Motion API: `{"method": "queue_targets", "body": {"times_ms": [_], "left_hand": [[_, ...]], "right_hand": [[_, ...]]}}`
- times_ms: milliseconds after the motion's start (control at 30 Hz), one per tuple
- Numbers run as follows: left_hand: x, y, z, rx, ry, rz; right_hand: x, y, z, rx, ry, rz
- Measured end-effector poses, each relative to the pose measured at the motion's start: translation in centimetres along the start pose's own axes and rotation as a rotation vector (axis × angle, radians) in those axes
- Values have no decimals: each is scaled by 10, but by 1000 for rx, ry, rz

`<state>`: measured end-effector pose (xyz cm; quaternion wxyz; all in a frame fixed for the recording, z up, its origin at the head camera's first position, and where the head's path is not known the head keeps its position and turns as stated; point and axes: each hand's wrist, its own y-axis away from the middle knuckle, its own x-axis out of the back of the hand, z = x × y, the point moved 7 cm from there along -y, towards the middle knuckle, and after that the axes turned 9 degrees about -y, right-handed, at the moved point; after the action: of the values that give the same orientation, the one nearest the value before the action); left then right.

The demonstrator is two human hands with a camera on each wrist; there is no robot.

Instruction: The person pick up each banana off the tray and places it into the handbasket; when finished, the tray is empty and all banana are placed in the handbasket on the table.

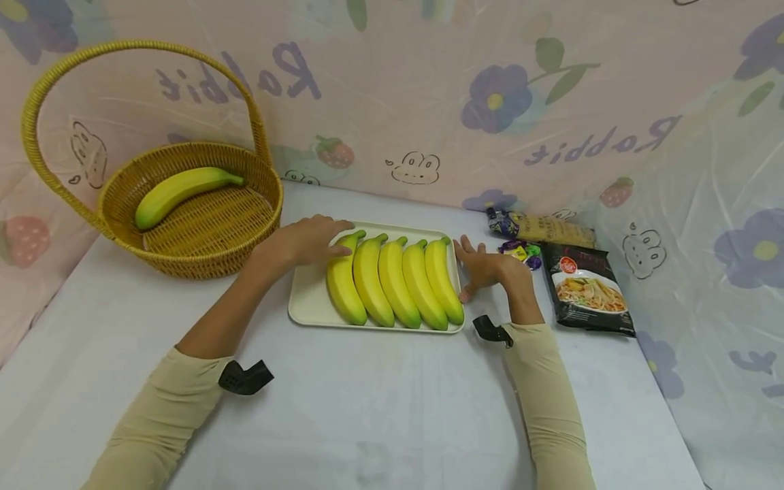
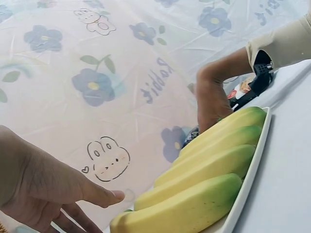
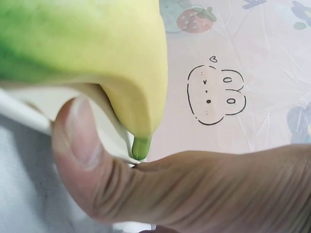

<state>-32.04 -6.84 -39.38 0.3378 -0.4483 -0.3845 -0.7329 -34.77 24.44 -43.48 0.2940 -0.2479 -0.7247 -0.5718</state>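
Observation:
Several yellow bananas (image 1: 397, 284) with green ends lie side by side on a cream rectangular tray (image 1: 311, 299). At the tray's back left corner is my left hand (image 1: 303, 241), fingers extended and thumb near the leftmost banana; in the left wrist view this hand (image 2: 53, 187) holds nothing. My right hand (image 1: 486, 265) is at the tray's right edge with fingers spread. Its thumb (image 3: 80, 141) shows in the right wrist view right at the rim, below the stem end of a banana (image 3: 138, 73); its other fingers are mostly hidden there.
A wicker basket (image 1: 190, 262) with a tall handle stands at the left, one banana (image 1: 184, 194) inside. To the right lie a black noodle packet (image 1: 588, 289), a long tan packet (image 1: 545, 228) and small purple-wrapped items (image 1: 520, 253). A patterned curtain (image 1: 392, 102) hangs behind the table.

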Motion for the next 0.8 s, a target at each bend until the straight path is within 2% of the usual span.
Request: {"method": "queue_targets", "body": {"times_ms": [333,567,800], "left_hand": [[-20,-10,7,-4,-31,-54],[-19,-12,8,-31,-21,-40],[-17,-10,7,-31,8,-62]], "right_hand": [[0,0,-1,11,6,-1],[1,1,-3,18,-1,3],[1,2,-3,7,-15,-1]]}}
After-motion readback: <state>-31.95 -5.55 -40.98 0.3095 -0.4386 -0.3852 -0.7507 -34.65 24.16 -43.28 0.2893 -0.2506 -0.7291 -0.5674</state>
